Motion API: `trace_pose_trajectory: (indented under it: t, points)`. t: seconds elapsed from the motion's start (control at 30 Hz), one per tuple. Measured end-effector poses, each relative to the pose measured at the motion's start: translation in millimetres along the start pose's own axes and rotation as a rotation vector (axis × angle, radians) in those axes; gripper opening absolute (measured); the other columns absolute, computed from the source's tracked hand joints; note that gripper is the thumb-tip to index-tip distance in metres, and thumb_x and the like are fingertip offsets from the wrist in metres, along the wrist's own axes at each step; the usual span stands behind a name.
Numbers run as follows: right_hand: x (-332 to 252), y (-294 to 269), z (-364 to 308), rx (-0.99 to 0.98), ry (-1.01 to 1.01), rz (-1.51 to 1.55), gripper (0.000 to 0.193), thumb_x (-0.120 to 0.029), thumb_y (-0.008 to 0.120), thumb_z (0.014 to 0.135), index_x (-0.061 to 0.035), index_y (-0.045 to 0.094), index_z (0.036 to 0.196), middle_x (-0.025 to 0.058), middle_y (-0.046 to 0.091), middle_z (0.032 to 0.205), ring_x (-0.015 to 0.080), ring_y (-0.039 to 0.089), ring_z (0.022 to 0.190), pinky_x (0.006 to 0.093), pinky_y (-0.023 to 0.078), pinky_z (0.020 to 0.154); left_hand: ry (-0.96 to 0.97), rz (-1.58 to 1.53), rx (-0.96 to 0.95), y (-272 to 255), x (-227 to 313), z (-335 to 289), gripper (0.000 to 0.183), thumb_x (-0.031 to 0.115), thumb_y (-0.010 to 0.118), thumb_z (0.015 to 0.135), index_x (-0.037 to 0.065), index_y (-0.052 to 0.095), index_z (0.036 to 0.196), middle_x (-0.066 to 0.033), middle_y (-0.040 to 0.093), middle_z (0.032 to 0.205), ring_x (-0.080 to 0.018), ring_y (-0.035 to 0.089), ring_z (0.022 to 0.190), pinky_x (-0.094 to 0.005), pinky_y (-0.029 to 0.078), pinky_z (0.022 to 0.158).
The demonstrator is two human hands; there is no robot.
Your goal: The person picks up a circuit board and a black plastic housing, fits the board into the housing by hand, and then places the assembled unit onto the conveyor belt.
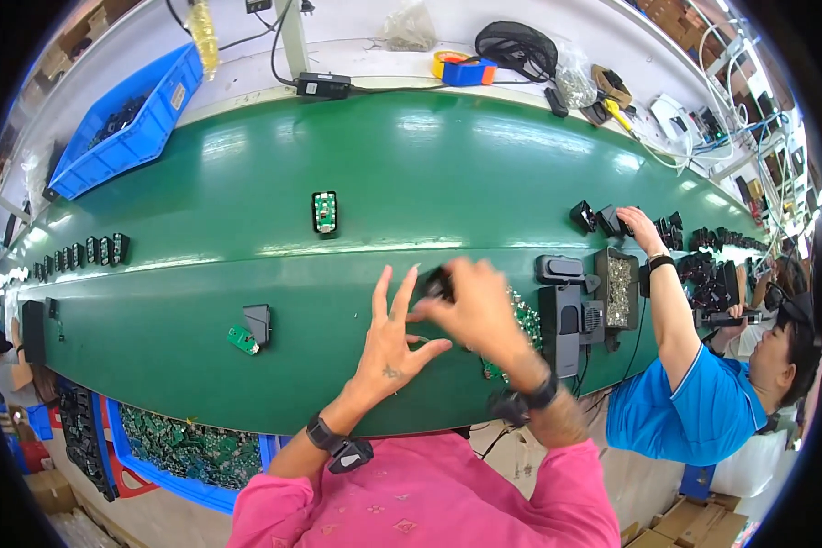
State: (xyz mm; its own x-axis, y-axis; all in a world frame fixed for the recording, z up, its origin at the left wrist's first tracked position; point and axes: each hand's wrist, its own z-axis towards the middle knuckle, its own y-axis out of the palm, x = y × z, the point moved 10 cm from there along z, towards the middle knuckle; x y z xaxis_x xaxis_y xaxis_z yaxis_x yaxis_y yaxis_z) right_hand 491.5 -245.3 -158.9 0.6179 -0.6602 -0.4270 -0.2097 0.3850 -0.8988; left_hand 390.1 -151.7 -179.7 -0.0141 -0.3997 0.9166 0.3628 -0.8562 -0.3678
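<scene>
My left hand (388, 352) is spread above the green work surface (338, 365), thumb and fingers apart, with nothing plainly held. Close beside its fingertips, my right hand (479, 306) grips a small black plastic housing (437, 285); motion blurs the hand, and its fingers partly cover the housing. Several small green circuit boards (526, 320) lie in a pile just right of my right hand. Off to the left, a green circuit board (243, 340) rests against a dark grey case part (258, 320). Farther back stands a black case with a green board inside (324, 212).
A tray of small metal parts (621, 288) and a grey powered device (560, 329) stand at right. A co-worker's hand (637, 226) touches black housings (609, 219). Filled cases (91, 249) line the left. Blue bins (142, 123) (215, 493) sit back left and below the edge.
</scene>
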Motion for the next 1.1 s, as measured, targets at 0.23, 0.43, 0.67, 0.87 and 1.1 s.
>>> trace_pose_trajectory:
  t: [0.23, 0.43, 0.67, 0.87, 1.1]
  points:
    - [13, -7, -60, 0.102, 0.010, 0.040, 0.053, -0.020, 0.079, 0.079, 0.0003, 0.059, 0.123, 0.0192, 0.059, 0.109, 0.0393, 0.057, 0.105, 0.0454, 0.045, 0.094, -0.245, -0.431, -0.055, 0, -56, -37, 0.055, 0.001, 0.067, 0.087, 0.006, 0.048, 0.138, -0.0118, 0.042, 0.137, -0.0259, 0.064, 0.109, -0.0267, 0.060, 0.073]
    - [49, 3, -61, 0.120, 0.067, 0.006, 0.038, -0.012, 0.076, 0.080, -0.0005, 0.061, 0.113, 0.0180, 0.055, 0.113, 0.0374, 0.057, 0.099, 0.0455, 0.047, 0.086, -0.271, -0.497, 0.012, -17, -71, -43, 0.031, 0.002, 0.061, 0.091, 0.004, 0.063, 0.122, -0.0141, 0.038, 0.136, -0.0206, 0.066, 0.099, -0.0265, 0.061, 0.066]
    - [50, -9, -54, 0.187, 0.016, -0.182, 0.017, -0.008, 0.065, 0.089, 0.0026, 0.061, 0.101, 0.0182, 0.059, 0.091, 0.0392, 0.058, 0.092, 0.0431, 0.048, 0.079, -0.321, -0.531, 0.041, -24, -68, -46, 0.016, 0.008, 0.066, 0.091, 0.001, 0.072, 0.104, -0.0153, 0.041, 0.135, -0.0193, 0.067, 0.094, -0.0265, 0.062, 0.067]
    - [63, -42, -70, 0.466, 0.305, 0.484, 0.019, -0.010, 0.055, 0.101, 0.0049, 0.064, 0.109, 0.0024, 0.060, 0.073, 0.0069, 0.052, 0.051, 0.0245, 0.043, 0.048, -0.297, -0.430, 0.031, -24, -67, -45, 0.013, 0.002, 0.068, 0.089, -0.003, 0.070, 0.101, -0.0131, 0.040, 0.136, -0.0188, 0.066, 0.096, -0.0256, 0.062, 0.066]
    - [15, 50, -85, 0.293, 0.512, 1.378, 0.019, -0.011, 0.052, 0.103, 0.0018, 0.062, 0.112, 0.0013, 0.059, 0.074, 0.0057, 0.054, 0.053, 0.0198, 0.044, 0.046, -0.245, -0.368, 0.055, -16, -53, -43, 0.012, 0.008, 0.069, 0.089, -0.001, 0.068, 0.095, -0.0167, 0.043, 0.138, -0.0191, 0.068, 0.087, -0.0278, 0.062, 0.062]
